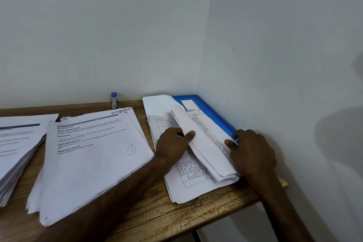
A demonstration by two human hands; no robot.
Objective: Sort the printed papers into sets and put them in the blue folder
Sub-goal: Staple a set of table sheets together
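Lying over most of the blue folder (pixel 211 110) is a pile of printed papers (pixel 188 180) carrying ruled tables of small text, too small to read. Only the folder's far end and its wall-side edge show, and the far end bears a white label (pixel 187 104) whose print is illegible. Whether the pile sits inside the folder or only on top of it cannot be told.

Several turned-over sheets (pixel 206 143) of that pile are curled back, blank side up. The left hand (pixel 174 143) pinches them, thumb on top and fingers tucked beneath. The right hand (pixel 253 153) grasps the folder's wall-side edge with curled fingers, its thumb resting on the printed page.

Left of the folder lies the middle stack (pixel 94 153). Its top page reads "SECTION", "INITIAL SCENE SETUP", "TASK GOAL", "TASK DESCRIPTION" and "REQUIRED PROPS", with a pen-circled "1". Further left of the folder sits a thicker left stack (pixel 17 143), its text blurred.

A purple and grey stapler (pixel 114 100) stands on end against the wall (pixel 98 35), left of the folder's far end. All of it rests on a wooden table (pixel 157 216), with the folder pushed into the wall corner.
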